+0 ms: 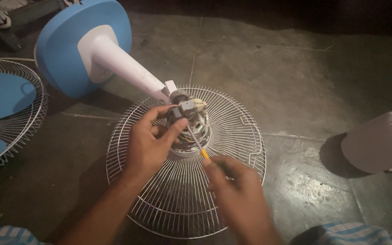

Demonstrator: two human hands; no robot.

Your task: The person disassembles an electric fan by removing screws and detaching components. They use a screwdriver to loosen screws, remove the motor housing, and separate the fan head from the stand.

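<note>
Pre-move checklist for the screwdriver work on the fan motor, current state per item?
1. Left hand steadies the exposed fan motor: ok, fingers wrap its near side.
2. Right hand grips the screwdriver by its handle: ok, though the hand is blurred.
3. Tip seated in a screw: cannot tell, the tip is hidden at the motor behind the left thumb.
4. Motor sits centred on the white wire guard: ok.
5. Blue stand base is tipped on its edge, not flat: not ok for stability.
6. Grey motor cover lies apart at right: ok.
</note>
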